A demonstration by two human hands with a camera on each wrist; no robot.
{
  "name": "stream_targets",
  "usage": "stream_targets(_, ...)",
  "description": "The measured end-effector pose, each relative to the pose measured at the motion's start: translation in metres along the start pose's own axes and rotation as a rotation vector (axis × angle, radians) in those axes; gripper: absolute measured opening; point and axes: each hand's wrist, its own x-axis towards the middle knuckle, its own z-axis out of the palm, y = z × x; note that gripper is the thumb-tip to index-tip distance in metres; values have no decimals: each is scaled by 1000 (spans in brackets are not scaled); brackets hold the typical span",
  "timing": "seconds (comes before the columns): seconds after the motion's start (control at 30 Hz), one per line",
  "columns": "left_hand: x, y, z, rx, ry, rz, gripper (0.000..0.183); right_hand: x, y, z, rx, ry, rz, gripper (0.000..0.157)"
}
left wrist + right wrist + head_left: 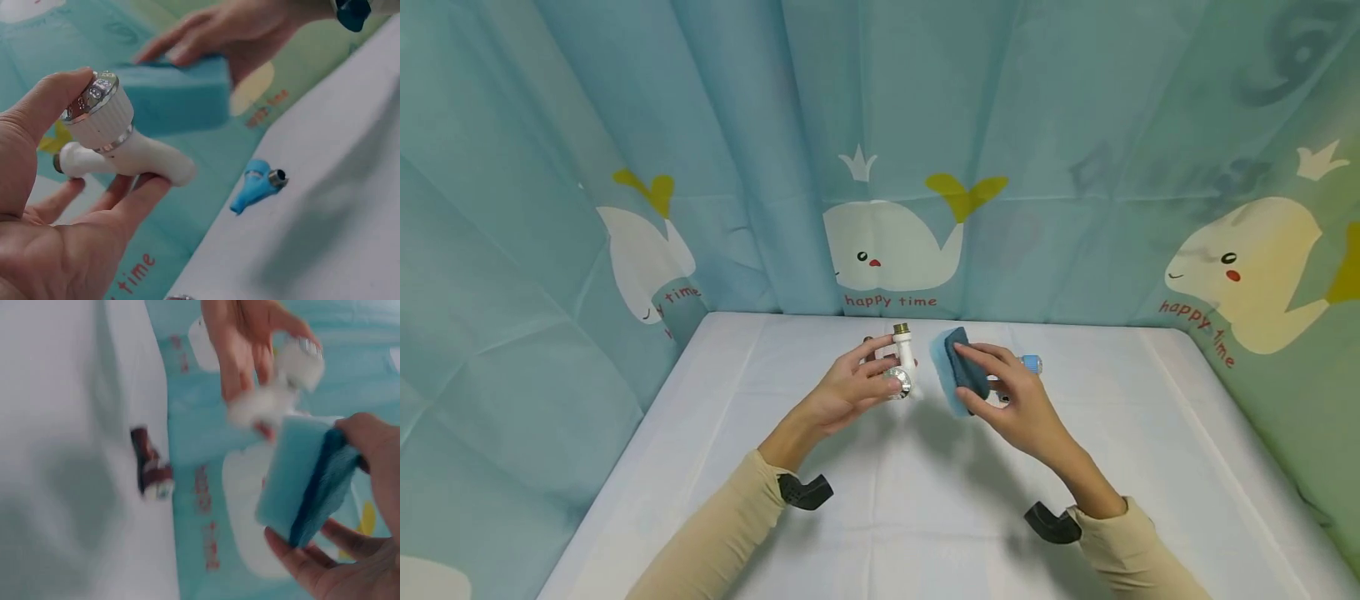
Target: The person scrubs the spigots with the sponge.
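Observation:
My left hand (848, 390) grips a white angle valve (147, 153) with a chrome-capped knob, thumb on the cap and fingers under the body. Its brass threaded end points up in the head view. Just to the right, my right hand (1022, 408) pinches a two-layer sponge (967, 371) between thumb and fingers. The sponge has a light blue side, turned toward the valve, and a darker blue scouring side. In the right wrist view the sponge (300, 481) is close to the valve; whether they touch I cannot tell.
A blue angle valve (255, 186) lies on the white-covered table (872, 533), partly behind my right hand in the head view. A dark brown valve (150, 467) lies on the table too. A blue curtain (745, 167) with printed whales stands around the table.

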Motion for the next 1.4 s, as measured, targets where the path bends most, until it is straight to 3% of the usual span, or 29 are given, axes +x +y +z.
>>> stream_targets(0.17, 1, -1, 6, 14, -14, 86, 83, 7, -16, 19, 60, -30, -75, 61)
stream_targets(0.27, 1, -1, 8, -3, -12, 130, 83, 9, -17, 24, -20, -32, -81, 60)
stream_targets(0.37, 0, 1, 9, -1, 16, 150, 81, 10, -14, 25, -80, 12, -59, 61)
stream_targets(0.57, 3, 6, 15, -43, 46, 182, 84, 15, -17, 29, -53, 61, -68, 61)
stream_targets(0.7, 4, 6, 17, -97, 58, 195, 100, 16, -15, 27, -128, 57, -1, 58)
stream_targets(0.9, 9, 5, 19, -68, 133, 221, 89, 17, -18, 24, -99, 69, 38, 58)
stream_targets(1.03, 7, 6, 23, -56, 180, 242, 86, 16, -15, 25, -189, 37, 53, 56)
stream_targets(1.17, 6, 6, 25, -40, 216, 243, 86, 16, -15, 23, -219, 78, 68, 55)
stream_targets(1.3, 8, 5, 28, -67, 233, 256, 81, 20, -21, 28, -190, 95, 57, 56)
stream_targets(1.4, 10, 4, 31, -113, 264, 268, 79, 22, -22, 31, -226, 106, 87, 56)
